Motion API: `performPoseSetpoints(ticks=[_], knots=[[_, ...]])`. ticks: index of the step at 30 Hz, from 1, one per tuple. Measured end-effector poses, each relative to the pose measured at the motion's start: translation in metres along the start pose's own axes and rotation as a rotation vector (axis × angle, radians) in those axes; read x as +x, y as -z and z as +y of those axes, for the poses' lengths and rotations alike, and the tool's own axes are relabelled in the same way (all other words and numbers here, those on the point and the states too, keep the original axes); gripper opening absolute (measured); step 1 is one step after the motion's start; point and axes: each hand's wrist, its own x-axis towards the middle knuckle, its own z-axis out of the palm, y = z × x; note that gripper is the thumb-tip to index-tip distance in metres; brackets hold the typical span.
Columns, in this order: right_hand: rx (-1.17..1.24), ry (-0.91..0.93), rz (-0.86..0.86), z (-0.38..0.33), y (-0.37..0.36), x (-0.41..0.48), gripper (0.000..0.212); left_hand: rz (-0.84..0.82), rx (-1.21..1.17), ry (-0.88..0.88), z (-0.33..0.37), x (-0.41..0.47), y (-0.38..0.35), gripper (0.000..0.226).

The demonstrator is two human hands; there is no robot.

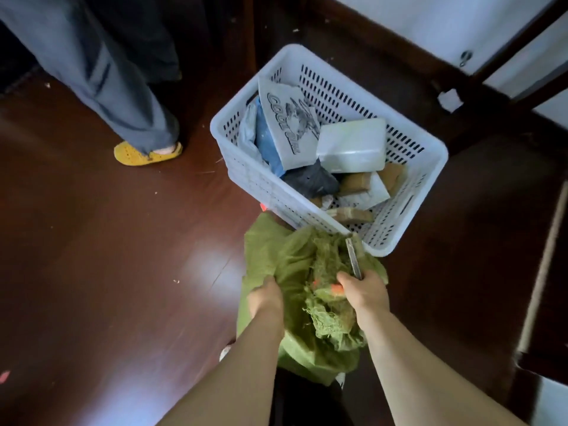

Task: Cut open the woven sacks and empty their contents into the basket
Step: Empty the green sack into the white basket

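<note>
A green woven sack [276,253] hangs crumpled in front of me, its frayed cut edge bunched in the middle. My left hand [266,298] grips the sack's fabric on the left side. My right hand [364,292] holds a utility knife [353,256] with an orange handle, its blade pointing up toward the basket's near corner, and also presses on the sack. The white plastic basket [408,216] stands on the floor just beyond the sack, holding several parcels: grey and white mailers, a white box, brown packets.
Another person's legs in grey trousers and a yellow shoe [144,153] stand at the left on the dark wooden floor [123,256]. Dark wooden furniture legs [479,96] rise at the right behind the basket. Small scraps lie on the floor.
</note>
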Motion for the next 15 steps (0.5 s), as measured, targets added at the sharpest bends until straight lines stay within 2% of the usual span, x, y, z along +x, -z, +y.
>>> performPoseSetpoints(ticks=[6, 11, 15], knots=[[0.196, 0.036, 0.128, -0.039, 0.051, -0.084, 0.02, -0.053, -0.102, -0.1, 0.059, -0.102, 0.042, 0.039], [0.343, 0.105, 0.134, -0.095, 0.064, -0.154, 0.015, 0.031, -0.137, -0.336, 0.114, -0.182, 0.088, 0.025], [0.408, 0.18, 0.14, -0.143, 0.076, -0.187, 0.011, 0.093, -0.202, -0.504, 0.151, -0.231, 0.114, 0.03]])
